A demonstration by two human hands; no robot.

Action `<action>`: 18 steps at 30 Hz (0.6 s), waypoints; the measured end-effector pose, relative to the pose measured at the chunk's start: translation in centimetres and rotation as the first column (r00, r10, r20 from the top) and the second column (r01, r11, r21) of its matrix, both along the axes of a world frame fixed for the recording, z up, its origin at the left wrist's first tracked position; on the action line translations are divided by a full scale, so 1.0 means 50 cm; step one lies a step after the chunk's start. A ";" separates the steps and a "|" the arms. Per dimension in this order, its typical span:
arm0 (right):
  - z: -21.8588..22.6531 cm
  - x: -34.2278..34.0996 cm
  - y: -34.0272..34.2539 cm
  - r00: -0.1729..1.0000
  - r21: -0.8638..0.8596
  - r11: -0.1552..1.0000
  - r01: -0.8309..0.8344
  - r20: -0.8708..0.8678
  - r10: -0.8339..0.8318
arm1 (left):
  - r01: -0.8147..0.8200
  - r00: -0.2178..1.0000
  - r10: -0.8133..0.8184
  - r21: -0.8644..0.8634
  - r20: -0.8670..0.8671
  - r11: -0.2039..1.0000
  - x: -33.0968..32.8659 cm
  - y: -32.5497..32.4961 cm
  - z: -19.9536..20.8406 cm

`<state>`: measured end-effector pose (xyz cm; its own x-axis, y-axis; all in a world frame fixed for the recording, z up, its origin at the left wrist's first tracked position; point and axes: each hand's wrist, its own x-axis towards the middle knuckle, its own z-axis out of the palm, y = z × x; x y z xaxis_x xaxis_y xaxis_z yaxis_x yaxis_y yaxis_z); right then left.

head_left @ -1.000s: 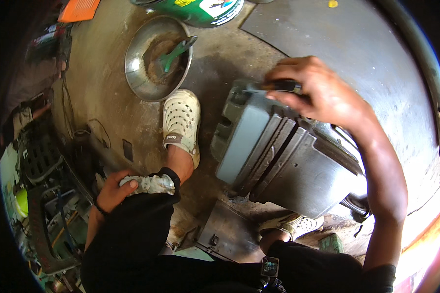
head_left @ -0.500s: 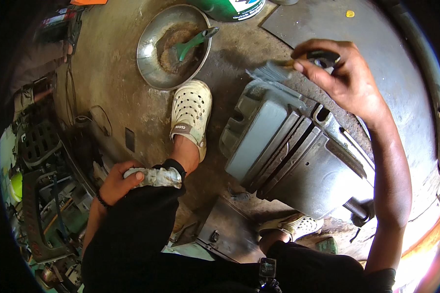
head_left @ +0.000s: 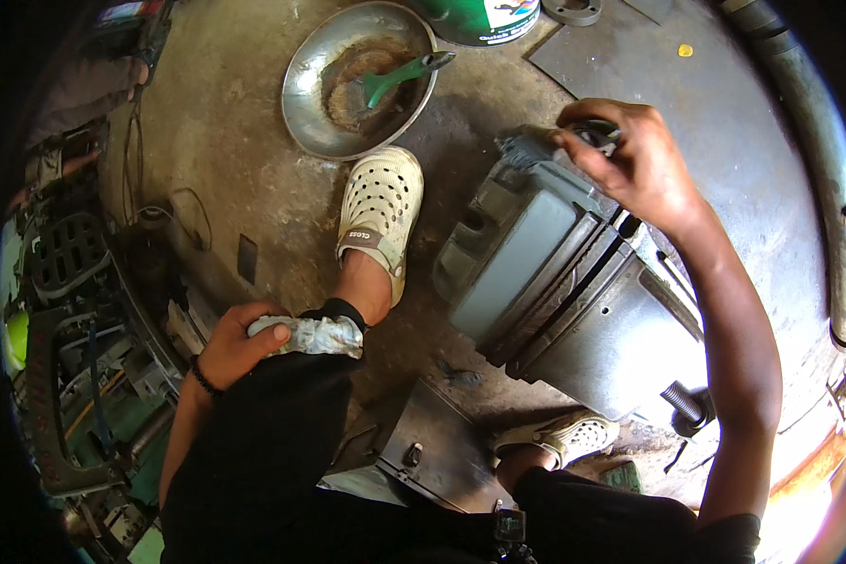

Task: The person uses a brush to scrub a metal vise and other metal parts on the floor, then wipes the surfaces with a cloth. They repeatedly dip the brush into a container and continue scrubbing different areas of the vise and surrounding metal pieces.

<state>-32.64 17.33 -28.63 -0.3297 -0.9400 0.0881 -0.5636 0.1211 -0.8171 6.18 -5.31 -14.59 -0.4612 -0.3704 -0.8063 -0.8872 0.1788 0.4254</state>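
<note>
My right hand point(head_left: 644, 169) is closed on a paintbrush, whose grey-coated bristles point(head_left: 531, 148) meet the far end of a bench vise point(head_left: 519, 268). The vise lies on the floor, with a grey-painted face on one side and bare, shiny metal on the other. Fingers hide most of the brush handle. Over my left knee, my left hand point(head_left: 238, 346) grips a crumpled, whitish-silver object point(head_left: 318, 336) smeared with grey; its exact kind is unclear.
A metal bowl point(head_left: 299, 94) holds a green-handled brush point(head_left: 399, 77). Beyond it stands a green bucket point(head_left: 470, 26). Tools and metal frames point(head_left: 66, 414) crowd the left, near another person's arm point(head_left: 94, 89). A metal box point(head_left: 456, 446) sits between my feet; a pipe point(head_left: 813, 141) runs along the right.
My right hand has moved left and nearer to the vise, bringing the bristles down onto its far end. The left hand keeps its hold. The whole view has shifted slightly.
</note>
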 end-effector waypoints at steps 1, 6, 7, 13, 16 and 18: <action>0.010 0.000 0.007 1.000 -0.068 0.998 0.003 -0.031 -0.005 | -0.023 1.000 0.022 0.021 0.016 1.000 0.001 0.000 0.000; 0.018 0.025 0.000 0.994 0.063 0.998 0.012 0.107 -0.019 | -0.027 1.000 0.027 0.043 0.000 0.999 -0.004 -0.005 -0.006; 0.015 0.025 -0.005 0.992 0.151 0.987 -0.053 0.122 0.035 | 0.003 1.000 -0.003 0.034 0.005 0.999 -0.006 -0.008 -0.007; 0.014 -0.005 0.019 0.982 0.086 0.984 0.157 0.093 -0.165 | -0.009 1.000 0.009 0.030 -0.017 1.000 -0.004 -0.006 -0.011; 0.002 0.001 0.028 0.969 -0.058 0.995 0.081 0.237 -0.065 | -0.047 0.999 0.047 0.014 0.017 0.999 -0.006 -0.003 -0.008; -0.012 0.006 0.029 0.998 -0.047 0.999 -0.014 0.064 0.017 | 0.034 0.998 -0.032 -0.029 0.055 0.999 -0.010 -0.008 -0.004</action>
